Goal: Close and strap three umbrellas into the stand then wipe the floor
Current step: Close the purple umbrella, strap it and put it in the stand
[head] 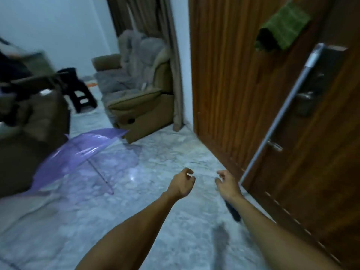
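While you look down from the head view, both your arms reach forward over the marble floor [159,221]. Your left hand [182,185] hangs with its fingers loosely curled and holds nothing. Your right hand [227,185] sits just beside it, apart from it, fingers likewise loosely curled around nothing.

An open purple umbrella [81,152] lies on the floor well to the left of your hands, its clear canopy spread wide and tilted, its thin shaft [98,172] running down toward a hooked handle near the middle of the floor. The upper edge of the canopy reaches close to the base of a tan armchair [140,106], which carries a heap of grey blankets [134,61]. A dark stool [78,90] stands behind, further left. A brown sofa [29,133] fills the left edge, blurred.

On your right stands a wooden door [233,75], with a second door panel [321,152] nearer you. A long metal pole [282,117] leans against that panel, its lower end near your right wrist. A green cloth [282,34] hangs high on the door. Under your right forearm a dark slim object [233,211] lies on the floor; you cannot tell what it is. A faint dark smudge [221,234] marks the floor below it.
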